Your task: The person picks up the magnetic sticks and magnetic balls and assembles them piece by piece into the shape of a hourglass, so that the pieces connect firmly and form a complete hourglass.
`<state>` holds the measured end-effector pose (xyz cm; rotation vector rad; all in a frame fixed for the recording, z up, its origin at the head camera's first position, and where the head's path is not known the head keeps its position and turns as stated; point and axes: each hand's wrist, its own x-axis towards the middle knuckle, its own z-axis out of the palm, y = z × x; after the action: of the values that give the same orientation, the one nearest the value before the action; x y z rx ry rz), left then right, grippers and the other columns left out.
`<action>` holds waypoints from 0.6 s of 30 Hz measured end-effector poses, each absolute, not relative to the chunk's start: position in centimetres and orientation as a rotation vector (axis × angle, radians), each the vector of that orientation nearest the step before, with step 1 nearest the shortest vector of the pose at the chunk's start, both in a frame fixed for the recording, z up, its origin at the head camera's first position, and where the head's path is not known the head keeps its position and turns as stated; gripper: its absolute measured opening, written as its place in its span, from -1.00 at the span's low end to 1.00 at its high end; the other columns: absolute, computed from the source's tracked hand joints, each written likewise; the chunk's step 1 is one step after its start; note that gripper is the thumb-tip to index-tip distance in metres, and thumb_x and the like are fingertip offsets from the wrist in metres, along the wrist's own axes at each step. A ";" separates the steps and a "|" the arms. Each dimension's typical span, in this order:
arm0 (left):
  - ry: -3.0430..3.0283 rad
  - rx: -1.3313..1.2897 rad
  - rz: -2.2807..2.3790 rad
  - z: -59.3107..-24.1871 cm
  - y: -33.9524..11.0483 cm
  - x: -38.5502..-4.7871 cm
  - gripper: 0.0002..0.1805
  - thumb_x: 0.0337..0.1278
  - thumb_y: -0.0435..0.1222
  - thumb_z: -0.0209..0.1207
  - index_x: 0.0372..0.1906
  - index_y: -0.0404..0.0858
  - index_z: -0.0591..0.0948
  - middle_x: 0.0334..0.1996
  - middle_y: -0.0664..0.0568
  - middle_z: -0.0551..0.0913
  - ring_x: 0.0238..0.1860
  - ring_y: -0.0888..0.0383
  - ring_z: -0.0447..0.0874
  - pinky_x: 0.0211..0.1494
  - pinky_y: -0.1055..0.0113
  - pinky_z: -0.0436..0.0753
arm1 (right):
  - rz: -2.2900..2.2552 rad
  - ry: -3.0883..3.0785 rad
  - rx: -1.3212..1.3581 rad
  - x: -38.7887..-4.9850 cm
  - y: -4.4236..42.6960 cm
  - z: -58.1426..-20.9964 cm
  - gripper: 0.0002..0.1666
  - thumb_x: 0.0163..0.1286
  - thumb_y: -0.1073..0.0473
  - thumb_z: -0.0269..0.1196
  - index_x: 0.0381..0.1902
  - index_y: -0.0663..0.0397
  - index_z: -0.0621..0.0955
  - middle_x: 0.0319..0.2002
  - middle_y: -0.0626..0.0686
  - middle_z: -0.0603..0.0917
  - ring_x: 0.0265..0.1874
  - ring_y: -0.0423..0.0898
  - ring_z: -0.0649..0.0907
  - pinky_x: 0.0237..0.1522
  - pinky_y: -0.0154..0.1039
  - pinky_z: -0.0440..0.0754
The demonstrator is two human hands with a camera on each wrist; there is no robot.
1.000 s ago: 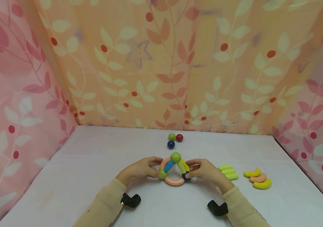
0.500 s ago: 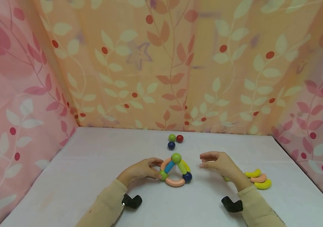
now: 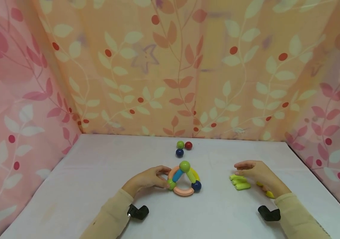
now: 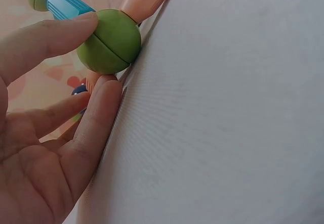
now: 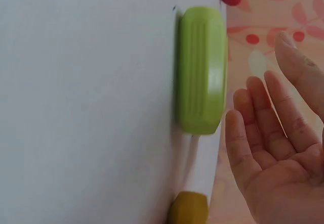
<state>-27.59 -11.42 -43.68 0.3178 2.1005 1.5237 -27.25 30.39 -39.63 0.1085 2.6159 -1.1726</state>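
Note:
A frame of coloured sticks and balls stands mid-table, with a green ball (image 3: 184, 166) on top, a dark blue ball (image 3: 196, 186) at its right corner and a curved pink piece (image 3: 183, 192) in front. My left hand (image 3: 149, 178) pinches the green ball (image 4: 110, 42) at its left corner between thumb and fingers. Holding nothing, my right hand (image 3: 259, 172) hovers just above and beside several light green sticks (image 3: 243, 186); in the right wrist view its relaxed fingers (image 5: 273, 128) are apart from the nearest green stick (image 5: 202, 72).
Behind the frame lie a small green ball (image 3: 180, 144), a red ball (image 3: 188, 145) and a blue ball (image 3: 179, 153). Curved yellow pieces (image 3: 270, 194) lie partly hidden under my right hand. Patterned cloth (image 3: 146, 83) walls the white table (image 3: 98, 149) at the back and sides.
My right hand has let go of the frame's dark blue corner ball and moved right to the light green sticks. My left hand and the frame have stayed in place.

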 end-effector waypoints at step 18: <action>2.057 0.293 1.570 -43.7 -11.2 -27.6 -0.23 -0.06 -0.46 0.42 0.35 -0.31 0.41 0.24 -0.12 0.49 -0.17 0.20 0.65 -0.10 0.40 0.66 | -1.082 2.580 0.113 -28.5 30.8 -40.8 -0.32 0.18 -0.19 0.42 0.19 0.01 0.63 0.23 0.19 0.60 0.14 0.07 0.53 0.05 0.00 0.51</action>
<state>-27.56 -11.20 -43.70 0.2933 2.0574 1.5704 -28.50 30.79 -40.84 0.1131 2.5803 -1.0821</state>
